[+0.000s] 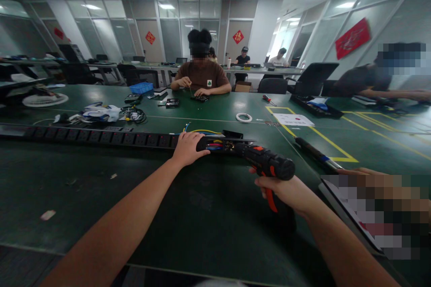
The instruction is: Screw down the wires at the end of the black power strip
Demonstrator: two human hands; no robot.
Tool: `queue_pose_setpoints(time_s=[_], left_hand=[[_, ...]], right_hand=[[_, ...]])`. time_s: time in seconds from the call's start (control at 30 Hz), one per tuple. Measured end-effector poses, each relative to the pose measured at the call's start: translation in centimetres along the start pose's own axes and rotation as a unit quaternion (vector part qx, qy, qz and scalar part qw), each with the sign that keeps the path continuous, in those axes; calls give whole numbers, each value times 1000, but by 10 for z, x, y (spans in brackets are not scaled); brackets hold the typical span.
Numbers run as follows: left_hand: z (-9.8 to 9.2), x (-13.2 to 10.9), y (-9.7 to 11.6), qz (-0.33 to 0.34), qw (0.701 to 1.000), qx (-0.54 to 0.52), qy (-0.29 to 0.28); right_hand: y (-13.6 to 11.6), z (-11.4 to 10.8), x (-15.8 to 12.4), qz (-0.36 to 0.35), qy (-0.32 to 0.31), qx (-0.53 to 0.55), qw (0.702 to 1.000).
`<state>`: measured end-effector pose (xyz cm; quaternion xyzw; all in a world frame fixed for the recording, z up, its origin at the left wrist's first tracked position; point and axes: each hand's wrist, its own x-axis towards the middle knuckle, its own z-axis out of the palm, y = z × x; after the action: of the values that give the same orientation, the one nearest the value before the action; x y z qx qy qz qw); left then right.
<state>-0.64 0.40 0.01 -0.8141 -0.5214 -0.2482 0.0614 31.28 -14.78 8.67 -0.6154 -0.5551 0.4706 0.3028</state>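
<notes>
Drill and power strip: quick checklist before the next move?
1. Drill held: ok, in the right hand.
2. Power strip steadied: ok, left hand rests on it.
3. Left hand apart from the drill: ok, there is a gap between them.
4. Wires covered: not ok, exposed in the strip's opening near the drill's front end.
5. Drill bit seated on a screw: cannot tell, too small.

2 bare arms (134,215) reach forward, left hand (188,149) palm down, right hand (283,190) gripping.
</notes>
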Motion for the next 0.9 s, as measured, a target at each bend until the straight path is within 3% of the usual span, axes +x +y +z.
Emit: queue_pose_setpoints(time_s=[0.9], left_hand=[[1,0,-1,0,1000,-9,2]], right_hand=[[7,-4,6,-20,-23,-8,1000]])
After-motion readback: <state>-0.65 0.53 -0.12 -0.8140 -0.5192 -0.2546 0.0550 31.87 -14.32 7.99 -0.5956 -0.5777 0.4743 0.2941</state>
